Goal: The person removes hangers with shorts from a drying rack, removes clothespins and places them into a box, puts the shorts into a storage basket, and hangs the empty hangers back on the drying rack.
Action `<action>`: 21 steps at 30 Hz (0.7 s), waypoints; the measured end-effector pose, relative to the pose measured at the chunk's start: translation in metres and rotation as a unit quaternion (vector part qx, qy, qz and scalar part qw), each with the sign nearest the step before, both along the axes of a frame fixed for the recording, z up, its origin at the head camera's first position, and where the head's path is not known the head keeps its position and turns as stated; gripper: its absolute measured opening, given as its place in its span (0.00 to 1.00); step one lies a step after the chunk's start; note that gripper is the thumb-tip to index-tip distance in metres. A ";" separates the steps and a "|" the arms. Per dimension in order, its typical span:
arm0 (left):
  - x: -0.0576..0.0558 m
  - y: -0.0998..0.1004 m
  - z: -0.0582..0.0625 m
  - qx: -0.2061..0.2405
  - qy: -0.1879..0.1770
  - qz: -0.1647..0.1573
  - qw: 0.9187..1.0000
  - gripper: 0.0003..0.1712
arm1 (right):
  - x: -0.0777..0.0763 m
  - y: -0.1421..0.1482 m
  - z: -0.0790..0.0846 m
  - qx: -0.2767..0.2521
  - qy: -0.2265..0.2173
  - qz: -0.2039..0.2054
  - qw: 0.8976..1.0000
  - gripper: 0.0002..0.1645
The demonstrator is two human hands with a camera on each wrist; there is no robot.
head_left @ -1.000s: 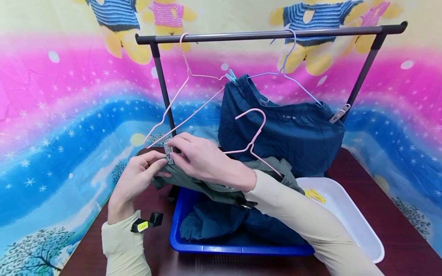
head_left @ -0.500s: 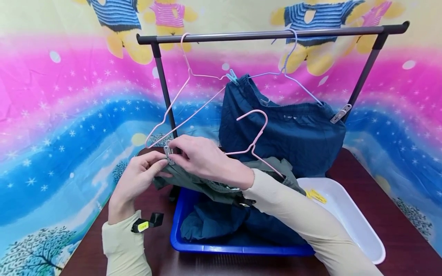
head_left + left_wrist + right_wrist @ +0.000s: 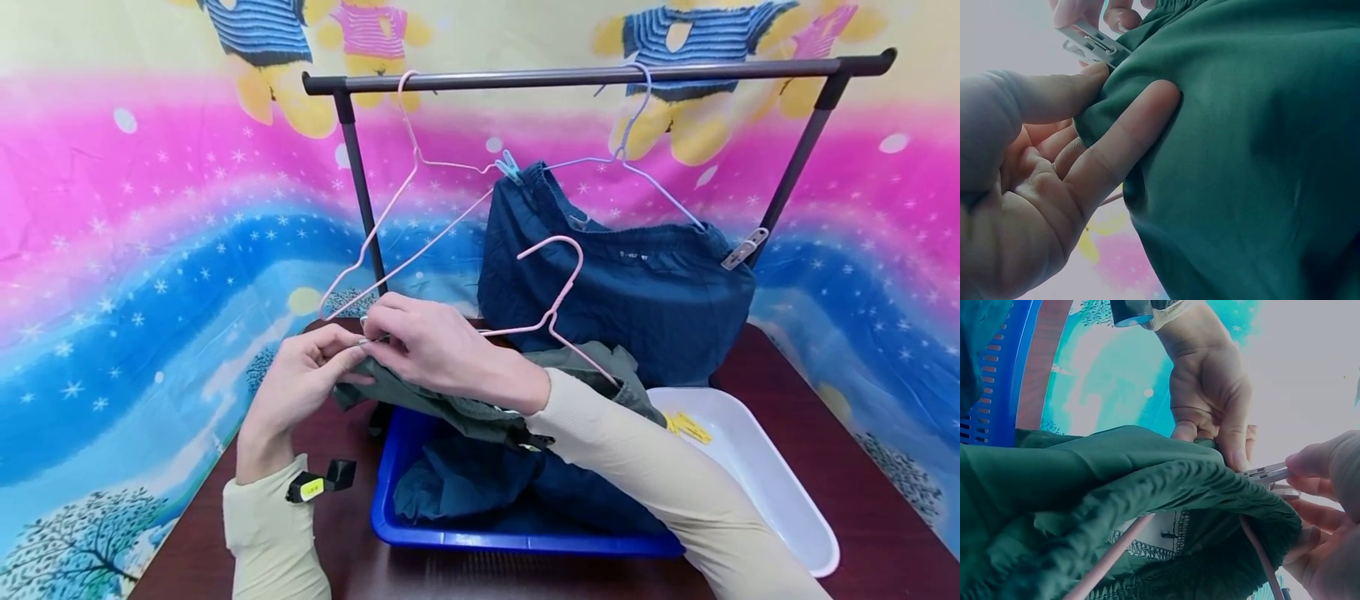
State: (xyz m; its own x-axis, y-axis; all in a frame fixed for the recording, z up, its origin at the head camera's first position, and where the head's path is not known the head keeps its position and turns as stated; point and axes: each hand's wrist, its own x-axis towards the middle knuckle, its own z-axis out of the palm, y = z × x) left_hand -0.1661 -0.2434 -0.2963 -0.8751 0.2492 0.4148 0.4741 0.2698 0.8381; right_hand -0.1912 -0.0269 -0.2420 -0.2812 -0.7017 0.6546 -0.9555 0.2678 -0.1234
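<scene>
A grey clothespin (image 3: 1269,475) sits at the waistband corner of the dark green shorts (image 3: 442,407), pinched between the thumb and fingers of my right hand (image 3: 446,346). Close beside it, my left hand (image 3: 300,385) pinches the shorts' edge, its thumb near the clothespin in the left wrist view. The pink hanger (image 3: 567,292) has its hook standing up free, and its wire runs inside the gathered waistband in the right wrist view. In the head view the clothespin is mostly hidden behind my right fingers.
Below is a blue basket (image 3: 525,543) with dark blue clothing (image 3: 465,487). Yellow clothespins (image 3: 688,427) lie in a white tray (image 3: 806,500) at right. From the rack (image 3: 525,81) hang a pink hanger (image 3: 378,229) and navy shorts (image 3: 615,292) clipped to a blue hanger (image 3: 663,192).
The clothespin has turned and slipped mostly out of sight behind my right fingers in the head view. My left hand keeps its pinch on the shorts. The head view has shifted slightly.
</scene>
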 end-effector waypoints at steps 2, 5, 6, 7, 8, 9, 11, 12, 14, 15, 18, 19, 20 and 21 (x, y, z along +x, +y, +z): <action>0.000 0.000 0.000 0.003 0.001 -0.003 1.000 0.10 | -0.001 0.000 0.000 0.002 0.014 0.004 1.000 0.05; 0.000 0.001 0.000 0.011 0.004 -0.010 1.000 0.09 | -0.001 0.001 0.001 0.006 0.048 0.005 0.999 0.05; 0.000 0.001 0.000 0.013 0.006 -0.012 1.000 0.09 | -0.001 0.001 0.001 0.005 0.061 0.004 0.998 0.06; 0.001 0.001 0.000 0.016 0.006 -0.013 1.000 0.09 | -0.001 0.001 0.002 0.004 0.072 0.002 0.997 0.06; 0.001 0.001 0.001 0.018 0.006 -0.013 1.000 0.09 | -0.001 0.001 0.002 0.004 0.081 0.000 0.997 0.06; 0.001 0.001 0.001 0.020 0.006 -0.013 1.000 0.09 | -0.001 0.001 0.002 0.002 0.087 -0.001 0.996 0.06; 0.001 0.001 0.001 0.021 0.005 -0.012 1.000 0.09 | -0.001 0.001 0.003 0.000 0.094 0.000 0.996 0.06; 0.001 0.001 0.001 0.019 0.004 -0.011 1.000 0.09 | -0.002 0.001 0.003 -0.001 0.096 0.001 0.995 0.06; 0.001 0.001 0.002 0.013 0.003 -0.007 1.000 0.09 | -0.002 0.002 0.005 -0.006 0.099 0.003 0.995 0.06; 0.001 0.001 0.001 0.010 0.003 -0.005 1.000 0.09 | -0.002 0.003 0.006 -0.012 0.100 0.005 0.995 0.06; 0.000 0.001 0.001 -0.002 0.002 0.002 1.000 0.10 | 0.000 0.007 0.012 -0.025 0.099 0.011 0.995 0.06; 0.000 0.000 0.000 -0.004 0.002 0.005 1.000 0.10 | 0.001 0.008 0.014 -0.029 0.097 0.014 0.995 0.06; 0.000 0.000 0.000 -0.007 0.002 0.007 1.000 0.10 | 0.002 0.010 0.016 -0.031 0.095 0.018 0.995 0.06; 0.000 0.000 0.000 -0.010 0.002 0.009 1.000 0.10 | 0.003 0.012 0.017 -0.032 0.092 0.022 0.995 0.06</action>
